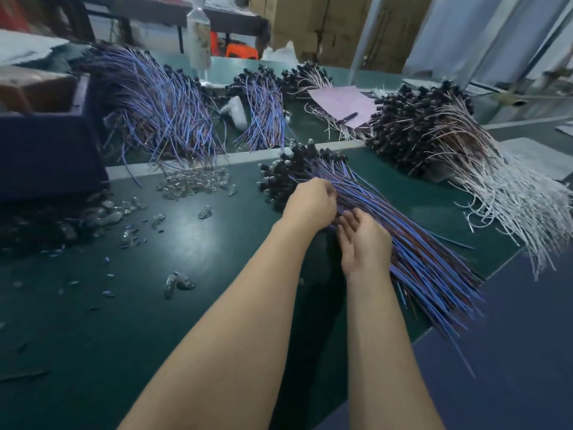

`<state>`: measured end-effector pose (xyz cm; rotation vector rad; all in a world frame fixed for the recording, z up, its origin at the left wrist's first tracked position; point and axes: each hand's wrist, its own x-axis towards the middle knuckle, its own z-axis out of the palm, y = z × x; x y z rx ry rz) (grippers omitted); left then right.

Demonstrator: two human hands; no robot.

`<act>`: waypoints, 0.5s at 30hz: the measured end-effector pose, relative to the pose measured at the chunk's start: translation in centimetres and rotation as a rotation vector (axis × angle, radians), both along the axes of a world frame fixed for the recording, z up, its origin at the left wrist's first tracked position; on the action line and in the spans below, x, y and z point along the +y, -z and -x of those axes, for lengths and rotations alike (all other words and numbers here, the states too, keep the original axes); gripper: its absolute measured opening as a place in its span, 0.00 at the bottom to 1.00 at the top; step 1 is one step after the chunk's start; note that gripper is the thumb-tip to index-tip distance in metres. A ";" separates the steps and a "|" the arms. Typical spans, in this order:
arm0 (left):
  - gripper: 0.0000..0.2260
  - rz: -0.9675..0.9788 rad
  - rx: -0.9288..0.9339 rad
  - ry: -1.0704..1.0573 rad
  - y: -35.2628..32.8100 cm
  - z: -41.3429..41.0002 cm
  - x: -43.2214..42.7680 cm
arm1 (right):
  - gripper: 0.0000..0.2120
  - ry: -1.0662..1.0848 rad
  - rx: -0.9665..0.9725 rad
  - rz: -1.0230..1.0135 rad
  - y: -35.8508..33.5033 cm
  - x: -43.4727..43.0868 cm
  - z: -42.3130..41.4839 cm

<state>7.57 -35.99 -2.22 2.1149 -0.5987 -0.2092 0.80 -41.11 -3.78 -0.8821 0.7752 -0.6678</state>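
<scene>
Both forearms (248, 336) reach over the dark green mat (186, 259) to the fanned bundle of blue and dark red wires with black plug ends (418, 243), which lies right of centre with its tips past the mat's near edge. The left hand (310, 203) curls round strands near the plugs; the right hand (366, 240) rests slack-fingered on the bundle, gripping nothing. An uneven pull could tangle strands or slide the bundle off.

No writing can be read anywhere; the pink sheet (342, 102) and the bottle's label (198, 34) are too blurred.
</scene>
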 end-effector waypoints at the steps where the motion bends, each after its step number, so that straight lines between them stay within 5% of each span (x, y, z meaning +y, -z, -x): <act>1: 0.11 0.038 -0.028 -0.029 -0.6 0.2 0.9 | 0.11 0.003 -0.013 0.024 -0.3 0.6 -0.1; 5: 0.09 0.325 -0.011 -0.211 -3.0 0.7 6.9 | 0.11 -0.151 -0.074 0.174 -2.2 5.8 -1.6; 10: 0.11 0.764 -0.039 -0.522 -4.6 1.5 18.8 | 0.08 -0.607 -0.175 0.400 -3.6 17.6 -3.1; 15: 0.09 0.977 -0.088 -0.867 -4.7 2.9 29.8 | 0.12 -1.027 -0.040 0.983 -2.6 28.9 -3.4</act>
